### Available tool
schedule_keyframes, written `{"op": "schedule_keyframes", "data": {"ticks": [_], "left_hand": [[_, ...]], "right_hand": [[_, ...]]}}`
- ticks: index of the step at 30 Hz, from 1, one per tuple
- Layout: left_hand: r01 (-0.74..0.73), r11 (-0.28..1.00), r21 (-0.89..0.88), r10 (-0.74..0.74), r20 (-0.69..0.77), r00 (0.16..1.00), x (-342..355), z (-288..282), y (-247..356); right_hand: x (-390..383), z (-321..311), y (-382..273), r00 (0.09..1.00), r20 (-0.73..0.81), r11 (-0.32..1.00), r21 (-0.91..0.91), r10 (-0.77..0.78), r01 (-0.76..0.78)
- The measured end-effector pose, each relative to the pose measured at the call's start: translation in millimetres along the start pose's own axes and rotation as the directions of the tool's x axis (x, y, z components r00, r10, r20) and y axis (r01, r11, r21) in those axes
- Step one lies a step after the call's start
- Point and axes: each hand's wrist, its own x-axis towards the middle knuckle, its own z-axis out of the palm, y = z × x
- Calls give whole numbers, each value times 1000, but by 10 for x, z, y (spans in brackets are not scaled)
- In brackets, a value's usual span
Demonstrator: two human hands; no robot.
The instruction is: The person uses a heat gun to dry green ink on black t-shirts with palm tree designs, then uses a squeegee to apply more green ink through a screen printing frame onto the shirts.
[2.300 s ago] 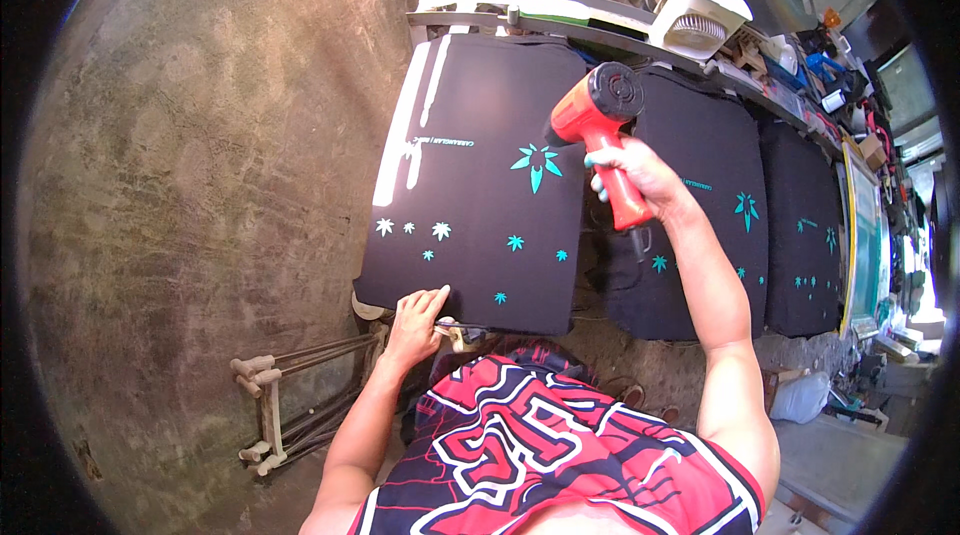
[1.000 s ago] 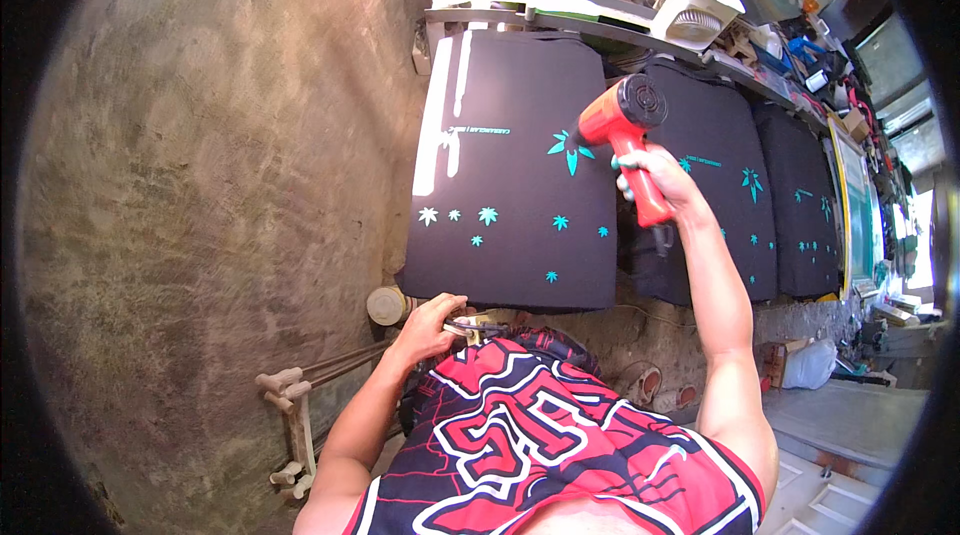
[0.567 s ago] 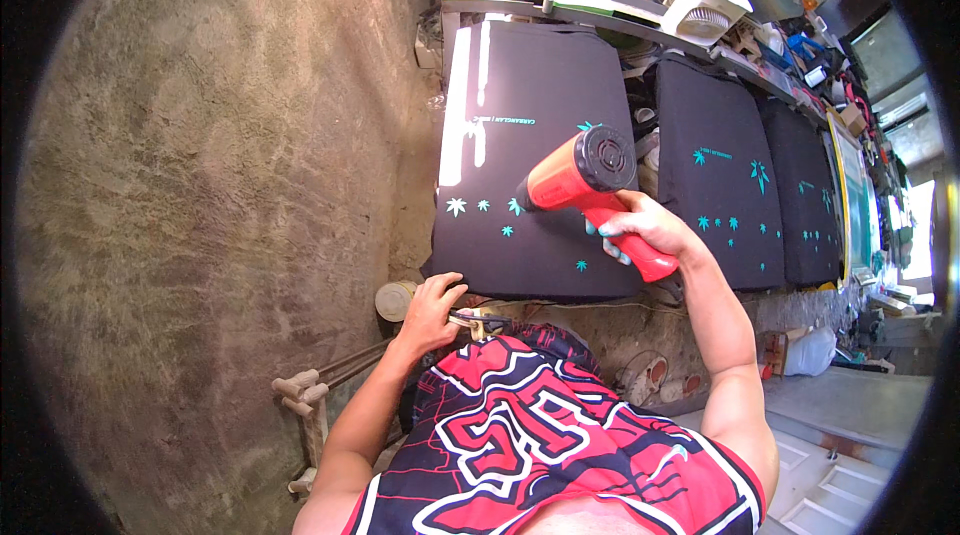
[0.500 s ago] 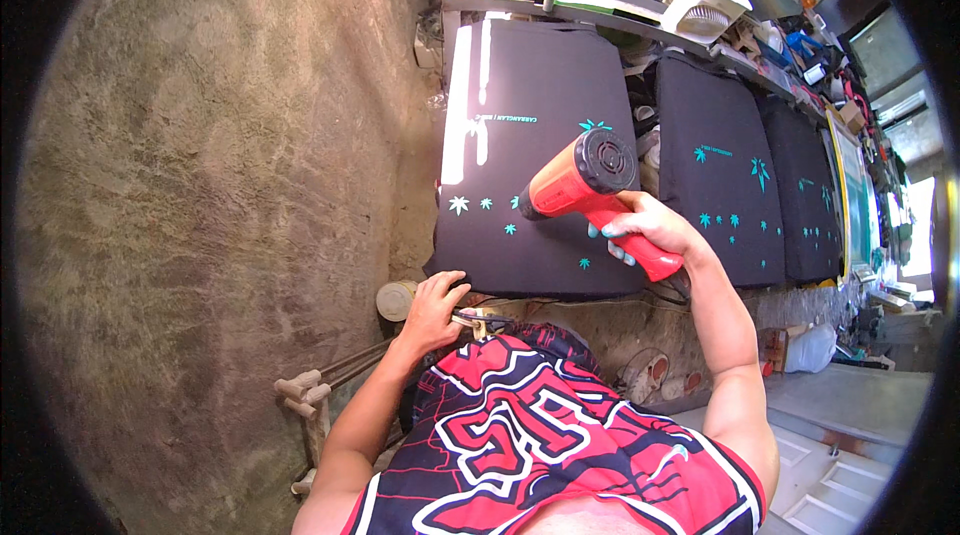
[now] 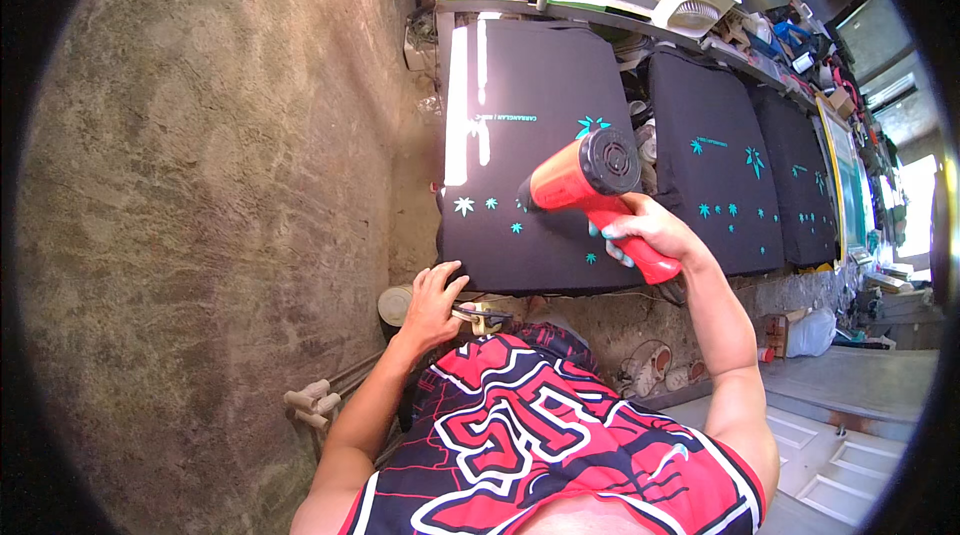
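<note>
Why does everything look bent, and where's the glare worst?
Head view: the fisheye lens bows straight edges; white glare stripes the left side of the leftmost black leaf-printed fabric panel, and the bright white patch at far right is washed out.

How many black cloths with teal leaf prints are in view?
3: the left cloth beneath the red blower, the middle cloth beside it, and the right cloth past that, partly hidden. Others could be out of sight.
</note>
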Motion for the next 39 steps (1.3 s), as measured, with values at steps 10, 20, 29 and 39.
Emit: {"op": "schedule_keyframes", "data": {"ticks": [10,20,29,39], "left_hand": [[-4,1000,18,4,-3,1000,-11,1,-82],[11,1000,-14,-11,-21,1000,12,-1,-86],[16,1000,-19,-16,16,1000,5,2,-88],[9,999,-40,-10,-27,1000,23,15,-68]], "right_hand": [[-20,80,-8,992,-76,995,6,101,-101],[-9,132,8,990,76,993,-22,121,-120],[294,382,54,997,66,995,90,-40,34],[566,564,55,994,57,976,206,-90,76]]}}
